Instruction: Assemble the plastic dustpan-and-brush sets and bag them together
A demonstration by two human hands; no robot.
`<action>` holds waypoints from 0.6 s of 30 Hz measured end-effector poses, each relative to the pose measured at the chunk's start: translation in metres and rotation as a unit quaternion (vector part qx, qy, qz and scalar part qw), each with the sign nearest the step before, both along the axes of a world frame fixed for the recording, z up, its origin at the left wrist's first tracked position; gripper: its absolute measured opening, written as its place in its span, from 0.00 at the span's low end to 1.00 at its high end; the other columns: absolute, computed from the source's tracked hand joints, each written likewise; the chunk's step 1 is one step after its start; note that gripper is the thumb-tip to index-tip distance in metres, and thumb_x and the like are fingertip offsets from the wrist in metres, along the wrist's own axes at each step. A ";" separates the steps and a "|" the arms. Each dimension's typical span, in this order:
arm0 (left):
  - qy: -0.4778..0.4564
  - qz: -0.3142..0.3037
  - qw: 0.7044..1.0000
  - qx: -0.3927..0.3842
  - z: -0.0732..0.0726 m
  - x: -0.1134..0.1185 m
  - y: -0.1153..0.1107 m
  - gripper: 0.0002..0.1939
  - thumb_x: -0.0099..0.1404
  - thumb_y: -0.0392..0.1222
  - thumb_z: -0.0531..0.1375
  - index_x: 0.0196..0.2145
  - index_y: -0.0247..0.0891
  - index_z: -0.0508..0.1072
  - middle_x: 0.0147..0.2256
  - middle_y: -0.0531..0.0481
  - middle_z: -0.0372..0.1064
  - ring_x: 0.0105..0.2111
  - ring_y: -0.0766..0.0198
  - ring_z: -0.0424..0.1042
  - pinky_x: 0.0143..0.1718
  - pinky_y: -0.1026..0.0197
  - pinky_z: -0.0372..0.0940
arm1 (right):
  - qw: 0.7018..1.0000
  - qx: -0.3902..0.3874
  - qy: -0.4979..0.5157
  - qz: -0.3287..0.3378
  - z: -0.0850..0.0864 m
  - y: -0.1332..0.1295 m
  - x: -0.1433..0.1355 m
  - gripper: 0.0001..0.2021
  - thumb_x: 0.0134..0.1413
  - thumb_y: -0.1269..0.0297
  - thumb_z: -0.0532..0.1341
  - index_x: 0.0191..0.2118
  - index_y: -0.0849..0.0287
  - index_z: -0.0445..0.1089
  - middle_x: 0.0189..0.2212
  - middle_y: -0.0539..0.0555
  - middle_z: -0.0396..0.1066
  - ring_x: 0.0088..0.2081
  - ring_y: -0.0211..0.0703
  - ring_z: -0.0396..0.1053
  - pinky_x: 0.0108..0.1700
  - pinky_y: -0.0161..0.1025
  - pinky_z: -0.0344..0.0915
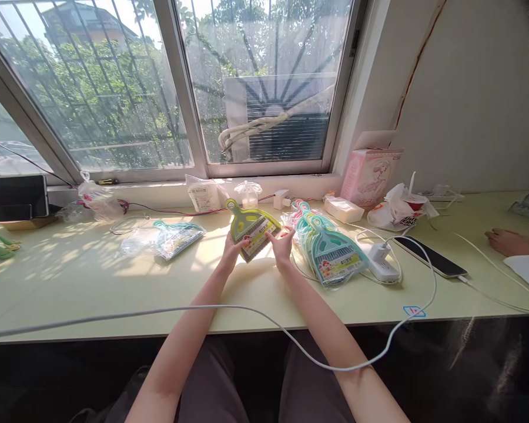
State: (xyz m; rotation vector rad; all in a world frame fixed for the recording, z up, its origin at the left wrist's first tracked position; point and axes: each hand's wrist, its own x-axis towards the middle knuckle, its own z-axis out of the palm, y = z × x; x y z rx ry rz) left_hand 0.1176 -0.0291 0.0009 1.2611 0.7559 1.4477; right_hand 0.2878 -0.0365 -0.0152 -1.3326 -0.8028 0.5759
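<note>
A yellow-green dustpan and brush set [252, 228] with a printed label is held up above the table, tilted. My left hand [234, 248] grips its left edge, and my right hand [283, 242] pinches its right side. Just right of my right hand lies a pile of similar sets [335, 255] in clear wrapping, mostly teal, with a pink one behind. Another teal set [180, 238] lies on the left part of the table beside crumpled clear plastic [139, 242].
A white cable [229, 306] crosses in front of the table edge and over my right forearm. A power strip [382, 264], a phone [432, 257] and a pink box [372, 176] are at the right. Another person's hand [514, 241] rests at far right. A tablet [15, 197] stands left.
</note>
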 end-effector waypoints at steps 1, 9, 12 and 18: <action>-0.003 -0.001 1.000 -0.002 0.000 -0.001 0.000 0.36 0.47 0.41 0.73 0.54 0.39 0.69 0.50 0.42 0.74 0.54 0.46 0.72 0.55 0.46 0.67 | 1.000 0.011 0.019 0.007 -0.002 0.001 0.000 0.45 0.36 0.49 0.74 0.60 0.54 0.56 0.51 0.62 0.68 0.48 0.53 0.71 0.46 0.45 0.71; -0.026 -0.044 0.999 0.010 0.004 0.002 -0.003 0.35 0.47 0.40 0.71 0.54 0.38 0.70 0.50 0.42 0.74 0.54 0.46 0.71 0.55 0.45 0.66 | 0.930 -0.003 0.288 0.229 0.001 0.001 -0.010 0.26 0.43 0.62 0.73 0.49 0.56 0.66 0.43 0.58 0.77 0.43 0.50 0.78 0.44 0.46 0.78; -0.035 -0.049 0.998 0.002 0.004 0.001 -0.005 0.34 0.47 0.38 0.70 0.53 0.38 0.69 0.50 0.42 0.74 0.54 0.46 0.71 0.56 0.45 0.66 | 0.910 0.000 0.303 0.284 0.003 -0.001 -0.010 0.18 0.42 0.64 0.74 0.39 0.57 0.70 0.38 0.57 0.79 0.40 0.49 0.79 0.44 0.46 0.79; 0.017 -0.067 0.998 -0.007 0.002 -0.005 0.000 0.36 0.52 0.43 0.70 0.58 0.36 0.66 0.52 0.39 0.72 0.54 0.44 0.70 0.56 0.45 0.64 | 0.898 -0.018 0.328 0.292 0.003 -0.003 -0.008 0.15 0.39 0.71 0.75 0.34 0.61 0.73 0.32 0.54 0.80 0.35 0.45 0.79 0.41 0.39 0.78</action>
